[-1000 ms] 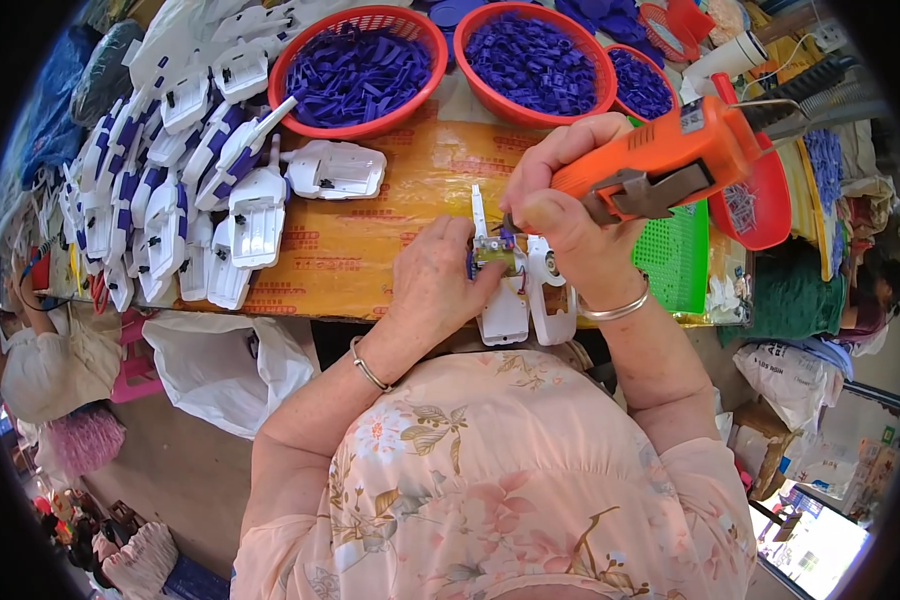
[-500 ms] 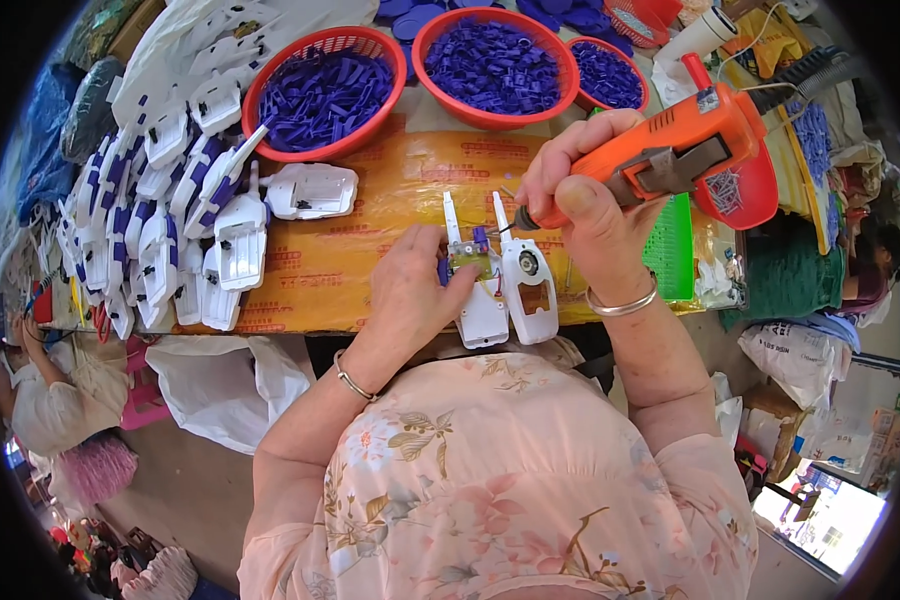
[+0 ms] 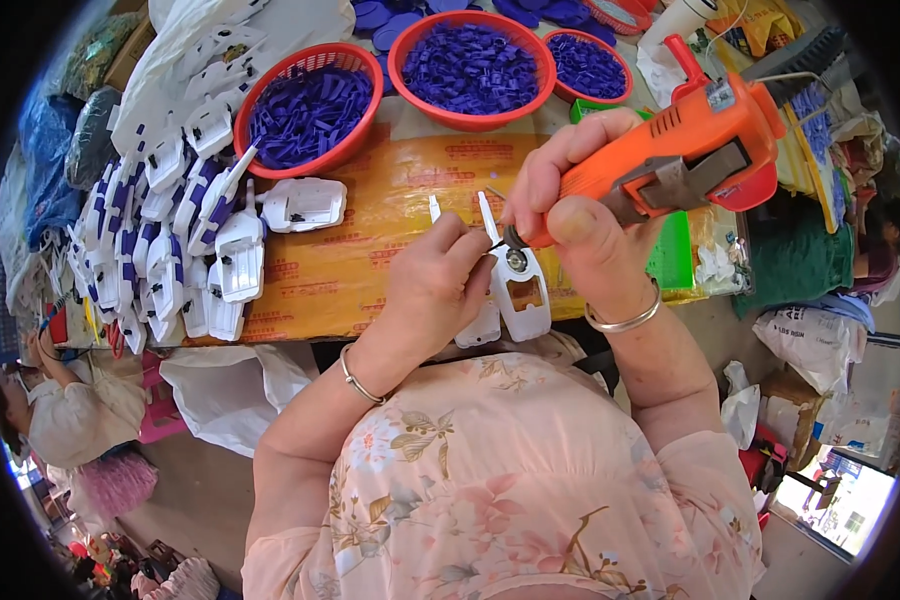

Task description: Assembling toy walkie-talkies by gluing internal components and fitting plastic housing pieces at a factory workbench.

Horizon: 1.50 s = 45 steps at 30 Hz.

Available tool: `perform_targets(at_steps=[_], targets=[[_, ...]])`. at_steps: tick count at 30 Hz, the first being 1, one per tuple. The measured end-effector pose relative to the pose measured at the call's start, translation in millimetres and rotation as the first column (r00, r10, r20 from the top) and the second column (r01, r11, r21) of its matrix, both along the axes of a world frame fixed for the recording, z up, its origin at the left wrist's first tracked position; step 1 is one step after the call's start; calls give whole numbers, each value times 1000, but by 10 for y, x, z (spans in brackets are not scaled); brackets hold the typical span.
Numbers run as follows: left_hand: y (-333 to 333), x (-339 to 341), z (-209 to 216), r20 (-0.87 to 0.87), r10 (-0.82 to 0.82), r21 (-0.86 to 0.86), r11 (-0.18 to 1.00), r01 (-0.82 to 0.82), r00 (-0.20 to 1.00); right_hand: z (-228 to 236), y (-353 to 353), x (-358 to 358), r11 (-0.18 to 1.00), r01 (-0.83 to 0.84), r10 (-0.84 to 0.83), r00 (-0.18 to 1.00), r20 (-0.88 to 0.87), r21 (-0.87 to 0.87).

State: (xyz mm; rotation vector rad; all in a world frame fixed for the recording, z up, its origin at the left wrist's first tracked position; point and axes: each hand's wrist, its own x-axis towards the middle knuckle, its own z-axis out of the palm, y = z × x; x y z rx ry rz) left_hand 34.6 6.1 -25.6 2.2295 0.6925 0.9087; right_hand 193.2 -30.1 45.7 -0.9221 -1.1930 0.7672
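My right hand [image 3: 592,225] is wrapped round an orange electric screwdriver [image 3: 670,150], its bit pointing left and down toward my left fingertips. My left hand [image 3: 432,278] is closed in a pinch at the bit's tip; whatever is between the fingers is too small or hidden to make out. Beneath lies a white long-necked casing half [image 3: 523,312] with a round, speaker-like part and a cut-out window. Beside it is a second white casing half [image 3: 480,330], mostly covered by my left hand, with its narrow neck showing above the fingers.
Many white and purple casings [image 3: 165,230] are heaped at the left, with one casing half [image 3: 305,205] beside them. Red baskets of purple parts [image 3: 310,115], [image 3: 472,70], [image 3: 588,68] line the back. A green tray [image 3: 673,255] stands at the right, partly behind my wrist.
My left hand has moved right and up from the left casing half to the screwdriver's tip, its fingers now pinched. The screwdriver has shifted slightly, and the whole view has swung a little.
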Motion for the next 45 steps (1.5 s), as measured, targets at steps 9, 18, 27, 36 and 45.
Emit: perform_targets(at_steps=[9, 18, 27, 36, 45], targets=[[90, -216, -83, 79, 87, -175, 982, -72, 993, 20, 20, 98, 993, 116, -114, 990, 80, -28], [201, -461, -175, 283, 287, -796, 602, 57, 915, -171, -29, 249, 878, 442, -466, 877, 116, 181], [284, -431, -266, 261, 272, -817, 573, 62, 926, -360, -89, 273, 900, 435, -358, 699, 618, 30], [284, -398, -243, 264, 321, -844, 533, 57, 910, -771, 204, 346, 935, 282, 119, 323, 939, -215], [301, -438, -275, 172, 265, -833, 554, -4, 949, -739, 244, 342, 906, 356, 57, 434, 899, -229]])
